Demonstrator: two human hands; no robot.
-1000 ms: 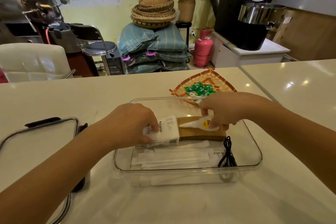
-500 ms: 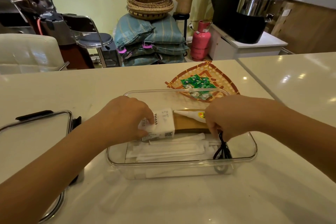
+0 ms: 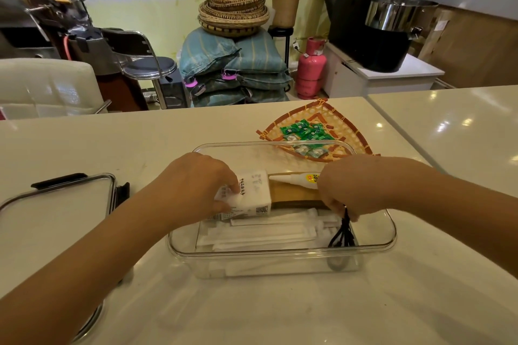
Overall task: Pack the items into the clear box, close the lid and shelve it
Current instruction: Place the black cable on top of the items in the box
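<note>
The clear box [image 3: 280,256] stands open on the white counter in front of me. Inside lie several white paper-wrapped sticks [image 3: 260,232], a brown flat box [image 3: 294,193] and a white glue bottle with a yellow label [image 3: 297,177] resting on it. My left hand [image 3: 196,182] grips a white tissue pack [image 3: 252,193] at the box's left side. My right hand [image 3: 347,185] pinches a coiled black cable [image 3: 343,232] over the box's right end. The lid [image 3: 56,210] with black clips lies flat to the left.
A woven fan-shaped basket [image 3: 336,126] holding several green sachets [image 3: 305,134] sits just behind the clear box. A seam in the counter runs off to the right. Beyond the counter are a chair, stacked sacks, a pink gas cylinder and a roasting machine.
My right hand left the glue bottle, moved back toward me and took hold of the black cable. My left hand stays on the tissue pack.
</note>
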